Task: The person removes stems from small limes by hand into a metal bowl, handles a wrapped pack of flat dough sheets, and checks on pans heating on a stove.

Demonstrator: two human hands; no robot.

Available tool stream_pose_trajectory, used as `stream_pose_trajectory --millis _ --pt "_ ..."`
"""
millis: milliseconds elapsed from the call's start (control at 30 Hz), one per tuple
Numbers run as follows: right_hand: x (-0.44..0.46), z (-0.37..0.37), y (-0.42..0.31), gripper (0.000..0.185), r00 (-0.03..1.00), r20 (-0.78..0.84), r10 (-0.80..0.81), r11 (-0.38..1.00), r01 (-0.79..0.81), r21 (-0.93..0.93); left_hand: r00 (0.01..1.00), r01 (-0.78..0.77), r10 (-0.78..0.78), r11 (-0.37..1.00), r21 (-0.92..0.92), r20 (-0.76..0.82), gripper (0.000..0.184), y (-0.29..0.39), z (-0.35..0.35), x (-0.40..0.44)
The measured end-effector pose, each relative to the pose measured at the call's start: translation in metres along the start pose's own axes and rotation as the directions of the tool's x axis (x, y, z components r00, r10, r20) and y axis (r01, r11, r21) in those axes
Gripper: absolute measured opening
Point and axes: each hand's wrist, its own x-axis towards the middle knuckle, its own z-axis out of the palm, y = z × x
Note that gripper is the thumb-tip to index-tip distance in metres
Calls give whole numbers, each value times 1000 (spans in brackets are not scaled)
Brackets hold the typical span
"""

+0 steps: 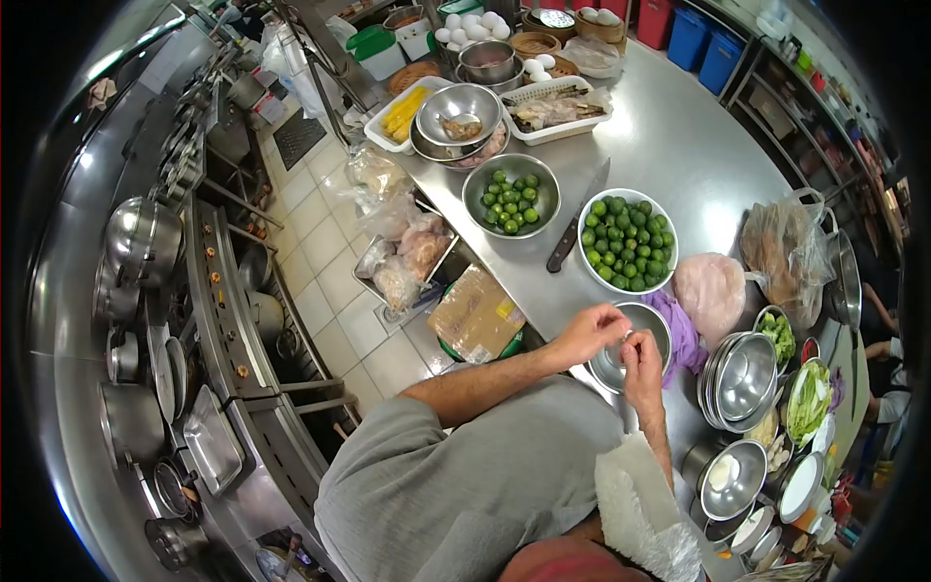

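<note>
Both hands are close together over a steel bowl (658, 328) at the table's near edge. My left hand (586, 333) has its fingers drawn together in a pinch. Right beside it, my right hand (642, 359) is closed, its fingertips almost meeting the left ones. A tiny pale spot shows between the fingertips, too small to name. What lies in the bowl is mostly hidden by the hands. Just beyond stands a white bowl (627, 240) heaped with small green limes. A steel bowl (475, 215) of fewer limes is farther left, and a large knife (574, 231) lies between the two.
A purple plastic bag (682, 335) and a pinkish bag (711, 291) sit to the right. Stacked steel bowls (745, 378) stand near my right arm. Eggs (473, 31) and white trays (561, 128) fill the far end. A cardboard box (475, 312) is below the table; stoves (228, 301) line the left.
</note>
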Motion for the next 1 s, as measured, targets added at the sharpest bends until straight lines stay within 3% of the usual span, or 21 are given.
stream_pose_trajectory --millis 100,233,267,367,500,533,567,633,667,733,800,900,933,1000 --pt "-3 3 -1 5 999 -35 8 999 -9 -31 996 -2 5 1000 28 -92 25 9 -17 5" --pt "-6 -1 -2 4 986 -159 -47 992 27 -125 861 -294 353 933 209 -366 21 40 -48 18" --pt "-8 -4 -2 7 977 -192 -96 979 58 -197 801 -287 428 888 359 -419 22 47 -67 25" --pt "-14 -8 -2 12 974 -208 -92 970 40 -240 608 -109 645 644 757 -462 28 89 -106 28" --pt "-23 -13 -3 15 975 -211 -76 950 7 -311 485 56 754 479 876 -443 33 103 -147 42" --pt "-27 -13 -1 15 971 -209 -115 938 37 -343 548 208 720 375 903 -425 38 102 -150 41" --pt "-29 -13 0 15 965 -207 -159 924 71 -376 555 202 717 376 905 -422 38 96 -145 43" --pt "-35 -14 2 18 969 -219 -114 937 31 -348 428 346 821 238 907 -379 45 81 -131 42" --pt "-38 -14 2 20 968 -223 -117 919 21 -393 464 230 801 302 925 -377 54 70 -120 41" --pt "-45 -15 10 29 977 -202 -62 901 -32 -433 590 16 745 374 927 -311 55 39 -96 38" --pt "-49 -18 6 35 985 -154 -72 883 -9 -470 747 11 521 612 791 -414 58 14 -65 37" --pt "-53 -24 -9 45 998 -22 -55 850 35 -525 803 16 391 741 671 -451 64 3 -35 41" --pt "-55 -26 -11 50 998 57 -31 838 57 -543 758 48 483 628 777 -438 66 0 -34 43" --pt "-58 -24 0 52 997 66 -46 832 75 -550 773 39 461 650 759 -435 67 -1 -36 47"
